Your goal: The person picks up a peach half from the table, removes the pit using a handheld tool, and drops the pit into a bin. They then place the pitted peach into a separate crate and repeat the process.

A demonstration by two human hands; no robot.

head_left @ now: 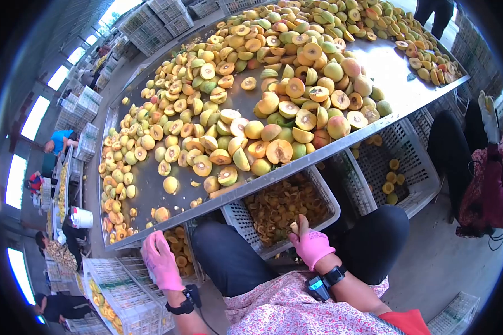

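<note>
My left hand (161, 259), in a pink glove, is over the crate of yellow fruit pieces (180, 245) just below the table's near edge. Its fingers are curled together, and what they hold, if anything, is hidden. My right hand (312, 244), also pink-gloved with bare fingertips, pinches a small pale piece (294, 226) above a white crate (331, 207) full of brown-orange scraps (285, 209). Halved and whole yellow-green fruits (235, 128) are heaped on the metal table (313, 156) in front of me.
Another white crate (425, 184) with a few fruit halves stands right of my knees. A stacked crate (126, 290) is at lower left. A co-worker's gloved hand (489, 117) is at the far right. Other people and crates line the left side.
</note>
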